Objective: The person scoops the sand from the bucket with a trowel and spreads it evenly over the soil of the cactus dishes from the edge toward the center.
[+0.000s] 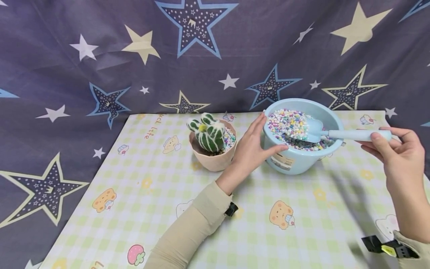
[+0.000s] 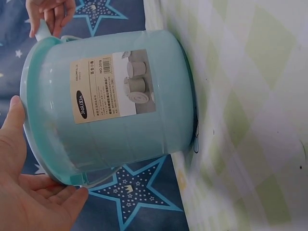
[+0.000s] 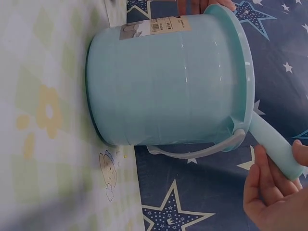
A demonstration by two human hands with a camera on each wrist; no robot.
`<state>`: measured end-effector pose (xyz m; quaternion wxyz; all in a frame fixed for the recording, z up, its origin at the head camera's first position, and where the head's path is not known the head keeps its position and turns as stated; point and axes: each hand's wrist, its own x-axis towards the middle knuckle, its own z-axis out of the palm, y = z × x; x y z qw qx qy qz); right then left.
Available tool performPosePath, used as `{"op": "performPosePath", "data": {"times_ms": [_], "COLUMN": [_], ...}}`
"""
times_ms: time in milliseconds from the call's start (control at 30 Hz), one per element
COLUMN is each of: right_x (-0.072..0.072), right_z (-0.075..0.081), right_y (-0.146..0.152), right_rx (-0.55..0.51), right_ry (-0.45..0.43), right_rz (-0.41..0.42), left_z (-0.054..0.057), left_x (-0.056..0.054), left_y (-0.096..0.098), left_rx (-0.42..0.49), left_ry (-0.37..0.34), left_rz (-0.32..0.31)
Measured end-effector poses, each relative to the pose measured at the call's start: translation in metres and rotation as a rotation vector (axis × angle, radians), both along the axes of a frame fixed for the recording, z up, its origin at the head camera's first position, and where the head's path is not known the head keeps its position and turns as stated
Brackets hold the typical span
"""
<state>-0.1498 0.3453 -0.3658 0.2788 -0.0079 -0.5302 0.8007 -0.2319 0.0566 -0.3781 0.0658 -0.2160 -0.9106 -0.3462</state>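
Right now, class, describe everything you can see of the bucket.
The bucket is round, pale blue and seemingly plastic, with a projecting rim, a printed label and a thin handle hanging down. It stands upright on the table, holding multicoloured pebbles. The left hand touches the rim; the scoop blade is inside.

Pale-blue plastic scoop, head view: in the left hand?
No, the right hand holds the scoop by its handle, while the left hand touches the light-blue plastic bucket.
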Motion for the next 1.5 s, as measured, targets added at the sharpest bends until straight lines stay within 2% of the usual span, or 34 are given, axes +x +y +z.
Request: {"op": "performPosePath", "data": {"times_ms": [367, 767, 967, 1300, 1500], "right_x": [0.0, 0.0, -0.001, -0.002, -0.006], "right_z": [-0.005, -0.008, -0.009, -0.011, -0.008], "right_y": [0.004, 0.01, 0.013, 0.014, 0.009], "right_rx": [-0.046, -0.05, -0.107, -0.193, -0.265], "right_ry": [0.058, 0.004, 0.013, 0.019, 0.007], "right_rz": [0.111, 0.145, 0.194, 0.217, 0.231], "left_z": [-0.001, 0.0, -0.001, -0.002, 0.002], "left_x": [-0.002, 0.0, 0.0, 0.0, 0.002], "left_y": [0.0, 0.002, 0.002, 0.001, -0.001], "left_rx": [-0.004, -0.027, -0.029, -0.004, 0.04], "left_ry": [0.005, 0.013, 0.01, -0.001, -0.011], "left_rz": [-0.001, 0.007, 0.011, 0.011, -0.015]}}
